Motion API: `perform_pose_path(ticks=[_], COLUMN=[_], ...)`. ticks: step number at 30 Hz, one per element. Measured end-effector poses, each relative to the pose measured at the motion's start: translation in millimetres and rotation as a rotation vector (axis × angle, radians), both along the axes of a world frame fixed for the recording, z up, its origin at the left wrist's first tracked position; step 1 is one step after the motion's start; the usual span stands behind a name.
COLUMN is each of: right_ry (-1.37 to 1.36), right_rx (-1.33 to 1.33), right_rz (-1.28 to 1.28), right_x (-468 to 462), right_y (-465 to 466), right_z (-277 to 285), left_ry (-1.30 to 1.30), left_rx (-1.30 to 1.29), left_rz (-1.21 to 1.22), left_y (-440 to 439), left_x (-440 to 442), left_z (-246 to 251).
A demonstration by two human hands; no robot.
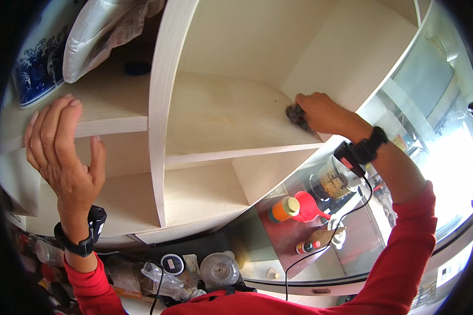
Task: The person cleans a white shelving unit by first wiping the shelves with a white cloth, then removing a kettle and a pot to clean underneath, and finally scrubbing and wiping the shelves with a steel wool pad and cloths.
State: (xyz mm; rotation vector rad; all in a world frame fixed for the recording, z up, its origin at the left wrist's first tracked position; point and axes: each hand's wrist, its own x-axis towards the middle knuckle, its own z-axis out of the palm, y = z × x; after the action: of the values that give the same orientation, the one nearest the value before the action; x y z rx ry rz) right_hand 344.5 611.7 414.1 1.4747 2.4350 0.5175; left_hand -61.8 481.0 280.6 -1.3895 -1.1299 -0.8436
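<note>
My right hand (pixel 327 114) holds a dark, wiry scouring pad (pixel 298 117) against the pale wooden shelf (pixel 228 118), near its right side wall and front corner. A small dark speck lies on the board behind the pad. My left hand (pixel 63 145) is at the front edge of the left-hand shelf (pixel 114 125), fingers over the edge and thumb apart and lower; nothing is in it. How firmly it touches the board I cannot tell. Behind its fingertips are a blue-and-white patterned container (pixel 41 75) and a white plastic package (pixel 98 39).
An upright divider (pixel 161 110) separates the compartments. Below right, a counter holds an orange bottle (pixel 282 210), a red ladle (pixel 308 206), a small red-capped bottle (pixel 306 247) and a clear jar (pixel 331 181). A clear lidded container (pixel 219 269) stands below. A cable (pixel 319 252) hangs from my right wrist device.
</note>
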Motion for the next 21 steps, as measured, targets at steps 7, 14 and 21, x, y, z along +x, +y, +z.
perform_pose_path(ticks=[7,14,21], right_ry=[0.094,-0.014,-0.053], right_rx=[-0.022,-0.075,-0.11], right_rz=[0.165,0.022,-0.001], right_x=[-15.4,-11.1,0.1], right_y=[98.8,58.5,21.7], right_z=[-4.4,3.2,6.6], left_ry=[0.034,0.025,-0.049], left_rx=[0.043,-0.019,-0.054], left_rz=[0.032,0.028,-0.028], left_y=[5.6,0.0,-5.0], left_x=[-4.0,-1.4,2.4], left_z=[-2.4,-0.1,0.5])
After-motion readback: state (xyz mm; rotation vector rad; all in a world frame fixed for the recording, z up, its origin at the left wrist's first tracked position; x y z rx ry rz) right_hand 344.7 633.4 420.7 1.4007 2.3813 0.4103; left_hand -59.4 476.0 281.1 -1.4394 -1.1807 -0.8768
